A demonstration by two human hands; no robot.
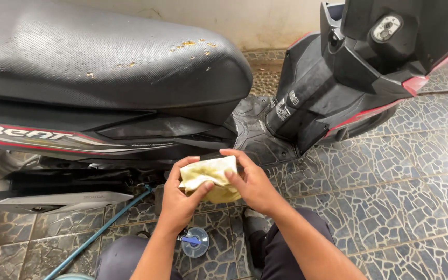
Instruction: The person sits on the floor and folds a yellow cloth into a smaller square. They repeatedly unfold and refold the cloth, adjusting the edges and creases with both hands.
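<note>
Head view: both hands meet low in the middle of the frame, folded around a small yellowish cloth (pixel 211 176). The left hand (pixel 180 194) cups it from below and the side, thumb pressed over the front of the fabric. The right hand (pixel 250 181) grips the top edge, fingers curled across it. The cloth is crumpled and stained, held in the air just in front of the scooter's black footboard (pixel 255 135). Above it spreads the black seat (pixel 105 57), dotted with yellow specks. Below the hands, on the patterned tile floor (pixel 390 197), lies a small round clear lid (pixel 195 242). A teal hose (pixel 99 233) runs diagonally across the floor at the left.
</note>
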